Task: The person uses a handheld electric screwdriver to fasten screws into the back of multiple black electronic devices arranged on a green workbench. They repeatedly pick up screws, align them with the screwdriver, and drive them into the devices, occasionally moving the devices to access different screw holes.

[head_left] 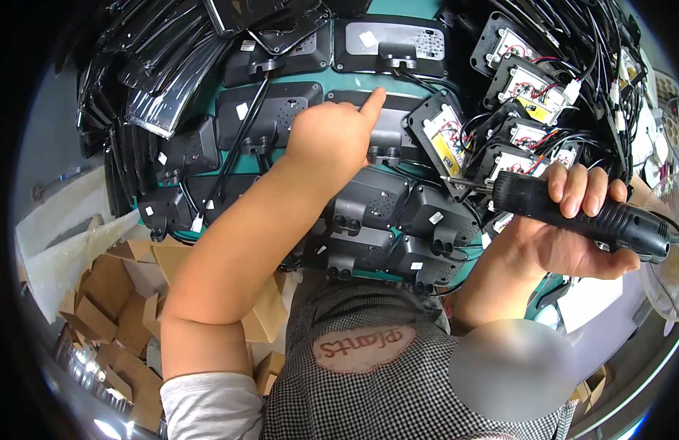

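My right hand (574, 227) is wrapped round a black electric screwdriver (559, 207), held level. Its metal bit points left and ends at the lower corner of a black plate with a wired circuit board (443, 136); I cannot tell whether they touch. That plate lies tilted against the right end of a black plastic housing (398, 128). Above the left part of this housing is my left hand (332, 136), fingers curled with one finger stretched forward. Whatever the curled fingers hold, if anything, is hidden.
Several similar black housings (387, 45) with cables cover the green mat (207, 99). More wired plates (526, 92) and bundled black cables lie at the right. Glossy black panels (163, 92) are stacked at the far left. Cardboard boxes (104, 308) stand below left.
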Tool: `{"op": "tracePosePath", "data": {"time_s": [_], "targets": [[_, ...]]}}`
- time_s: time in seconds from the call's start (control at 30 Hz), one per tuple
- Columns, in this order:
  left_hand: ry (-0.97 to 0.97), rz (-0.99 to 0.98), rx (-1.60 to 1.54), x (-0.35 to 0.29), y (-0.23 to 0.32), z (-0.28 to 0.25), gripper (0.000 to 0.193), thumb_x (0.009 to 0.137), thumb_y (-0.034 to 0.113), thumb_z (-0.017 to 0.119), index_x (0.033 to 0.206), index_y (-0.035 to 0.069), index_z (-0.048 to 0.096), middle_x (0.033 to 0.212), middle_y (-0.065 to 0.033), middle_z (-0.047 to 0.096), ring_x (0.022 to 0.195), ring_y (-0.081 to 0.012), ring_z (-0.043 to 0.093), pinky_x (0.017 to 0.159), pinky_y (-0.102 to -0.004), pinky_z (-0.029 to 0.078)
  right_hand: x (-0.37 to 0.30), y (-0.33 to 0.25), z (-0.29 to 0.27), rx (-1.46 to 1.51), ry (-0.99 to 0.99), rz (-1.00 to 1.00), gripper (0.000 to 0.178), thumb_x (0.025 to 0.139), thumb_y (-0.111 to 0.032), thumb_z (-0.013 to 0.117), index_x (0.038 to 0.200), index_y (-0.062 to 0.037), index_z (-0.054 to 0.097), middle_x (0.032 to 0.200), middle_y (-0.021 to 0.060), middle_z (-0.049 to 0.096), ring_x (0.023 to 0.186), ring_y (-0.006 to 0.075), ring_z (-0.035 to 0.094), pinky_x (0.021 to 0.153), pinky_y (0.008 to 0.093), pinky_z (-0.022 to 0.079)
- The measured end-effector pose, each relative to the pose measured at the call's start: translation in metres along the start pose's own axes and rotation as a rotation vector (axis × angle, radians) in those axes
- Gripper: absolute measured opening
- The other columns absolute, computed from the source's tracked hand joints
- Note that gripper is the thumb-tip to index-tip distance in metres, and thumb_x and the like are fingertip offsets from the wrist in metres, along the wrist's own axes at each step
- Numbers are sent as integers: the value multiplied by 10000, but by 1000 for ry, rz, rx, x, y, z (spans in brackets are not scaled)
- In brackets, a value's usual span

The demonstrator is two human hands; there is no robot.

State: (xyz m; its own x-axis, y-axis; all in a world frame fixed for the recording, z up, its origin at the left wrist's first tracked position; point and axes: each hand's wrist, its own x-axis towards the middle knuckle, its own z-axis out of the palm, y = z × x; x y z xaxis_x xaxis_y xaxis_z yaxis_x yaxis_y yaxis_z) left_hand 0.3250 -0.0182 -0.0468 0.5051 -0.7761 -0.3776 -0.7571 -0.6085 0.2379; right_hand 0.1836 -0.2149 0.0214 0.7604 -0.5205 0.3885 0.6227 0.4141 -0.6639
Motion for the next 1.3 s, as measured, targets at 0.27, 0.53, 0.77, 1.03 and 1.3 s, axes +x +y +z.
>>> {"op": "tracePosePath", "data": {"time_s": [0.27,0.53,0.77,1.03,1.3], "targets": [[-16,161,-218,-9,16,-20,680,701,345,708,1265,53,464,826,-113,621,823,-284,602,705,-379,487,0,-26,-2,-68,74,-50,702,765,-595,565,1131,3,527,843,67,536,670,182,523,649,330,408],[118,76,-391,26,79,-1,366,829,361,580,986,31,567,712,-126,625,676,-307,622,595,-407,489,3,-25,3,-48,95,-53,672,743,-584,600,1087,-9,540,815,55,540,659,166,536,621,311,406],[13,10,-443,68,87,4,358,874,373,509,864,35,627,758,-149,647,747,-302,634,640,-425,491,1,-24,6,-29,89,-42,667,736,-574,612,1086,-11,533,816,57,539,658,167,538,618,312,408],[92,149,-209,36,56,14,531,840,360,563,1223,0,485,792,-124,620,776,-287,616,675,-388,490,4,-19,13,-44,111,9,622,670,-514,695,1010,-22,523,793,44,524,674,158,499,676,297,384],[-84,108,-69,24,30,-7,714,715,413,684,1299,79,445,739,-91,610,722,-255,615,623,-365,490,10,15,-11,-112,-14,-90,775,781,-708,449,1181,-48,528,874,98,551,701,219,538,664,372,437]]}}
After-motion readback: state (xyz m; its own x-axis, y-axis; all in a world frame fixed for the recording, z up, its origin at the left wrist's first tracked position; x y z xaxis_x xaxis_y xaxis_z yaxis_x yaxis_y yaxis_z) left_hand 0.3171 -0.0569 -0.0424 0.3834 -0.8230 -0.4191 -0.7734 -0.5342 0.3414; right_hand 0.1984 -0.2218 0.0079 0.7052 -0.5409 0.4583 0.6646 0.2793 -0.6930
